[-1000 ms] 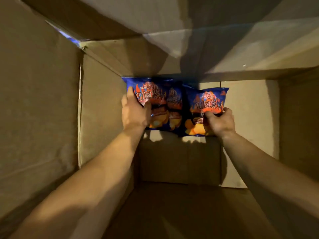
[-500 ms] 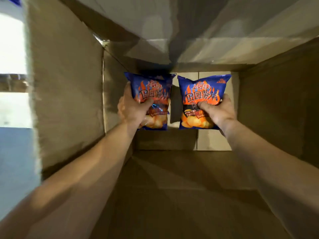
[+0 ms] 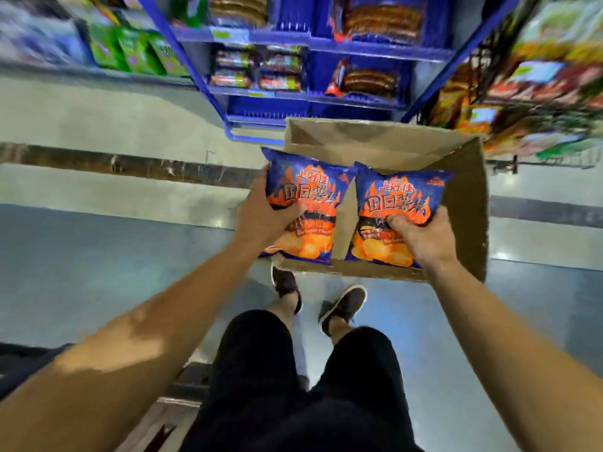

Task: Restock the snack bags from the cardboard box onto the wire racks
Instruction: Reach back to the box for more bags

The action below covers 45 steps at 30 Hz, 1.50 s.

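Note:
Two blue snack bags with orange flames are held above the open cardboard box (image 3: 463, 203) on the floor. My left hand (image 3: 261, 216) grips the left snack bag (image 3: 306, 190) by its left edge. My right hand (image 3: 421, 233) grips the right snack bag (image 3: 401, 197) at its lower half. Both bags face me upright, side by side, over the box opening. The inside of the box is mostly hidden behind the bags.
A blue wire rack (image 3: 306, 60) with packaged snacks stands just beyond the box. Another rack (image 3: 535, 83) full of bags is at the right, blurred. Green bags (image 3: 130, 50) sit on a shelf at the left. My feet (image 3: 342, 301) stand right before the box on the glossy floor.
My head and both hands have come up out of the box. The two bags went from deep inside the box to above its rim, and the store aisle is now in view.

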Available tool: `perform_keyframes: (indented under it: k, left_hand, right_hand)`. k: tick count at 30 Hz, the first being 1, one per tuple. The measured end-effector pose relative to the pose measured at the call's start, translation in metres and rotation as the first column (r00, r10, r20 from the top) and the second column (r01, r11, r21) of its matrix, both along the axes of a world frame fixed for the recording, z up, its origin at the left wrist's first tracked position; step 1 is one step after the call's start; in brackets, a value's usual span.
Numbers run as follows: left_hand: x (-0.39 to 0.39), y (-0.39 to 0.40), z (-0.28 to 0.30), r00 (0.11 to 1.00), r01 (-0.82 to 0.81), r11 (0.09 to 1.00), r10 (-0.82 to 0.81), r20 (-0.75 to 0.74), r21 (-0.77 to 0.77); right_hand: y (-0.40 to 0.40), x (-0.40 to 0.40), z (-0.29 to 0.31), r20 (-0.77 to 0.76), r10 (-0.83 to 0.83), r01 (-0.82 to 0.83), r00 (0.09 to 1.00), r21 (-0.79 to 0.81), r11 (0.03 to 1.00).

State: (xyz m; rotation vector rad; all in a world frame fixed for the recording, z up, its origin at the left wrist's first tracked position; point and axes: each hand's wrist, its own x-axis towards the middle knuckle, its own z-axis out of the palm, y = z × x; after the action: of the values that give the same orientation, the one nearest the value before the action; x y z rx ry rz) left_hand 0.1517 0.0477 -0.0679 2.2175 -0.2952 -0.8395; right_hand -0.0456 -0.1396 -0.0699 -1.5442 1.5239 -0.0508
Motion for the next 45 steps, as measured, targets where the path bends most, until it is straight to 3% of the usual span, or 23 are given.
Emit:
perform_keyframes:
  k: [6,10,13,23,31,38,45]
  left_hand:
    - [0.001,0.094,0.077,0.990,-0.075,0.997,0.075,0.119,-0.008]
    - [-0.012,0.149,0.112,0.970,-0.198,0.967,0.217,0.108,-0.162]
    - [-0.019,0.184,0.135,0.940,-0.305,0.934,0.327,0.100,-0.186]
    - [0.007,0.336,0.181,0.747,-0.545,0.789,0.610,0.263,-0.283]
    - [0.087,0.481,0.192,0.636,-0.618,0.692,0.719,0.281,-0.373]
    - [0.187,0.582,0.194,0.622,-0.638,0.679,0.732,0.277,-0.364]
    - [0.296,0.623,0.182,0.662,-0.599,0.708,0.701,0.267,-0.373]
  right_hand:
    - [0.069,0.007,0.073,0.162,0.112,-0.101,0.981,-0.071,0.992]
    - [0.107,0.019,0.102,0.274,0.208,-0.188,0.939,-0.099,0.977]
    - [0.132,0.037,0.120,0.323,0.268,-0.260,0.908,-0.068,0.963]
    - [0.243,0.148,0.175,0.401,0.555,-0.519,0.729,-0.204,0.830]
    - [0.381,0.270,0.183,0.346,0.703,-0.613,0.621,-0.345,0.711]
    - [0.475,0.367,0.188,0.354,0.665,-0.563,0.658,-0.356,0.746]
    - [0.518,0.470,0.175,0.373,0.642,-0.528,0.670,-0.369,0.765]
